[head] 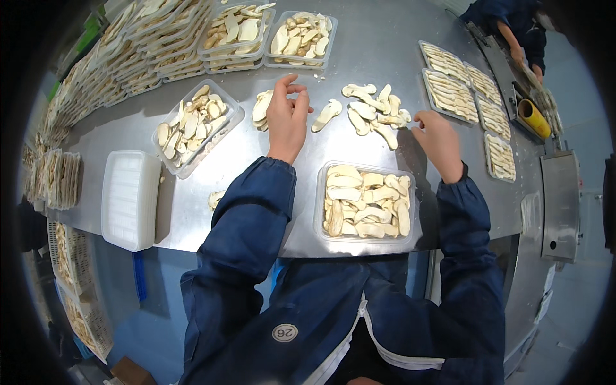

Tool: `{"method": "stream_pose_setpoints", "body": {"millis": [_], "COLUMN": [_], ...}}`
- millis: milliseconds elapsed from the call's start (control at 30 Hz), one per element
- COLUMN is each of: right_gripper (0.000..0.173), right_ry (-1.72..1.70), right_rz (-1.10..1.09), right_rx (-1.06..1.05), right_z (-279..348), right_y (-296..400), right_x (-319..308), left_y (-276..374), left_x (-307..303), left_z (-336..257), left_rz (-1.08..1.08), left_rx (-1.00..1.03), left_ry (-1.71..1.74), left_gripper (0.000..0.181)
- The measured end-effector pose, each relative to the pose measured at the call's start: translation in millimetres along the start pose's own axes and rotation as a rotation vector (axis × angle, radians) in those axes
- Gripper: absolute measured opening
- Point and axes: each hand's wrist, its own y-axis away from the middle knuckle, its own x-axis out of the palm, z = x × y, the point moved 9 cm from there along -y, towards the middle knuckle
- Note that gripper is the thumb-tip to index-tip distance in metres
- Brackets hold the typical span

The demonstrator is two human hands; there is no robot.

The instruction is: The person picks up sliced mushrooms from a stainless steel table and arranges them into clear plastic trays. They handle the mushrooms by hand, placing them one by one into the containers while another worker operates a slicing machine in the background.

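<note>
My left hand [288, 118] hovers over the steel table with bent, parted fingers and nothing visible in them. Just left of it lies a small pile of sliced mushrooms [261, 109], partly hidden by the hand. A single mushroom slice [327, 115] rests to its right. My right hand [439, 145] is half curled, thumb and forefinger apart, beside a loose heap of mushroom slices [378, 113]; no slice shows in its grasp. Nearer my body, between my forearms, a clear plastic tray [318, 211] holds mushroom slices laid in rough rows [373, 202].
A tilted tray of mixed slices [192, 127] and stacked empty trays [129, 199] stand left. Filled trays [163, 43] are piled high at the back left. Flat filled trays [450, 94] lie right, near a machine with a yellow roll [534, 118] and a co-worker [510, 29].
</note>
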Motion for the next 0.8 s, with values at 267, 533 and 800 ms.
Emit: {"method": "stream_pose_setpoints", "body": {"millis": [267,533,800], "right_gripper": [0.022,0.024,0.016], "right_ry": [0.001,-0.02,-0.087], "right_rz": [0.019,0.403,0.07], "right_rx": [-0.106,0.038,-0.33], "right_z": [13,-9,82], "right_y": [-20,3,-32], "right_x": [29,4,21], "left_y": [-1,1,0], "left_x": [1,-3,-5], "left_z": [2,1,3], "left_rz": [0.035,0.022,0.01], "left_rx": [0.002,-0.011,-0.016], "left_ry": [-0.022,0.006,0.032], "left_gripper": [0.04,0.038,0.037]}}
